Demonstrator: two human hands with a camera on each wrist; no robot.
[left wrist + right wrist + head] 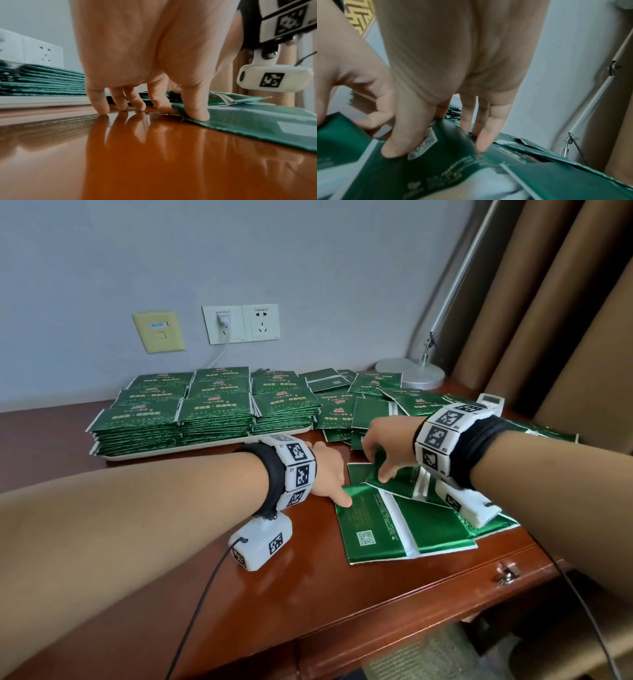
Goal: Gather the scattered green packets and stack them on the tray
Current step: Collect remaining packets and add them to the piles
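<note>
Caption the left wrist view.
Left hand pins a green packet's corner to the wooden desk.

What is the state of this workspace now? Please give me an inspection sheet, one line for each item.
Surface: glossy brown wooden desk, drawer lock at its front edge.
Job's things: tray bears neat stacks of green packets; loose packets lie scattered to its right.
Clutter: lamp base; small white device behind the right wrist.
Grippers: left hand thumb presses the near packet's corner, other fingertips on the desk; right hand pinches a lifted packet.
Cables: black wrist-camera leads; white charger cord.
Surroundings: grey wall, sockets, brown curtains.
</note>
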